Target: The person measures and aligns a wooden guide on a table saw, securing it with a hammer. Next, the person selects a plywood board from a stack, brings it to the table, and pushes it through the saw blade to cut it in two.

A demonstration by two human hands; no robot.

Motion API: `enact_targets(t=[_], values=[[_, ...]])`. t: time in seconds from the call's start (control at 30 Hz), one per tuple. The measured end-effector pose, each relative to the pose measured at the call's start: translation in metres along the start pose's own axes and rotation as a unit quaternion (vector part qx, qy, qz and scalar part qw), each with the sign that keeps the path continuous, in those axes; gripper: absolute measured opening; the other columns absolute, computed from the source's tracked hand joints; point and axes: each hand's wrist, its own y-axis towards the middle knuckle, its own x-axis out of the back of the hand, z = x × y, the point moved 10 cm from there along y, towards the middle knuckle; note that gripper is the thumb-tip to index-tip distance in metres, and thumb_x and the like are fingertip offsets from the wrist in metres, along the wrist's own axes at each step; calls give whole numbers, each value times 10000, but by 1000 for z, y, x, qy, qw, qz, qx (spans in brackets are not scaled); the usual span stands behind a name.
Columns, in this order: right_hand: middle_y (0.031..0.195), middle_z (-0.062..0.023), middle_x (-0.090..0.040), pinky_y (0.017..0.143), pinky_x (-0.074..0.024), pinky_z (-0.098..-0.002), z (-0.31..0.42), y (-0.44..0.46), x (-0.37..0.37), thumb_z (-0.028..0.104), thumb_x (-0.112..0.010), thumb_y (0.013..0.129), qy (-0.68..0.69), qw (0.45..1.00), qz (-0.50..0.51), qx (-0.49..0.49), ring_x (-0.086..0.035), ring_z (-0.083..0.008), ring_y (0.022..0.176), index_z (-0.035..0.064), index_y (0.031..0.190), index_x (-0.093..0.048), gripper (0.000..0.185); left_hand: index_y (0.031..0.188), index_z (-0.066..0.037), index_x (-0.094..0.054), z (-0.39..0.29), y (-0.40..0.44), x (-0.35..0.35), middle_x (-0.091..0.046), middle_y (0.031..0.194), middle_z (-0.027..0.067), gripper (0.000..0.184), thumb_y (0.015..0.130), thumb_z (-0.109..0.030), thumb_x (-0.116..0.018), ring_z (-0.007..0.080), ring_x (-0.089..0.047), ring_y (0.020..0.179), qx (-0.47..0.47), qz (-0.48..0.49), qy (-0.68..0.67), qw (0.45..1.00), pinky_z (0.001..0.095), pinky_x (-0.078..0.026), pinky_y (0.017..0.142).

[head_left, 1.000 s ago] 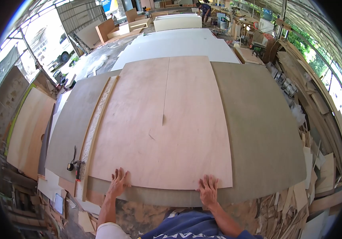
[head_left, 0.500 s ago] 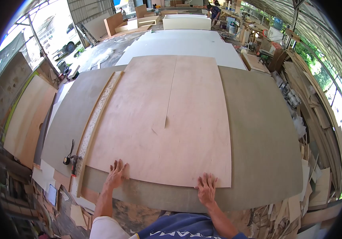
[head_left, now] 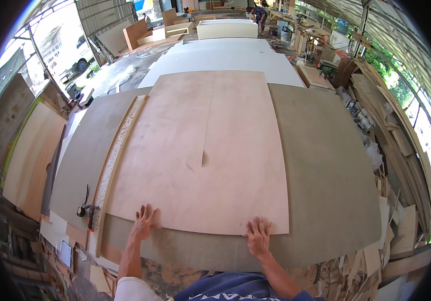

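Observation:
A large, pale pinkish plywood sheet lies flat on a wide grey-brown board. A thin straight slit runs from its far edge to about the middle. My left hand rests on the sheet's near edge, left of centre, with its fingers spread. Close to the near right corner, my right hand lies on the same edge, fingers stretched forward. Along the sheet's left side runs a long, narrow wooden strip with a speckled face. A hammer and a black tape measure lie beside the strip's near end.
Beyond the sheet lies a white panel, with a white box-like cabinet behind it. Long planks are stacked along the right. Wood offcuts litter the floor at front right. A person bends over at the back.
The view has shifted slightly, so the far things sit a little further left. Both hands stay on the sheet's near edge, and I cannot make out clear movement of the sheet.

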Motion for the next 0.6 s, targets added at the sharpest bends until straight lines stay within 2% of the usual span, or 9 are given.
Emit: enact_targets(t=[0.23,0.6], values=[[1512,-200,-442,1154,-106,-708,-4,8,-4,282,-594,941,-14,1000,-9,1,-305,-476,1438,57,1327,-620,447,1562,-238,-335,-1,10,4,-125,1647,217,849,833,-331,-762,422,-101,1520,0,-2,0,1000,583,-144,1206],[1512,-196,-442,1150,-108,-713,-11,28,-3,276,-620,930,-13,1000,-10,-5,-308,-467,1439,64,1311,-630,437,1562,-240,-330,-5,29,13,-146,1639,227,853,836,-402,-746,433,-116,1515,-2,-14,-2,1000,587,-145,1205]])
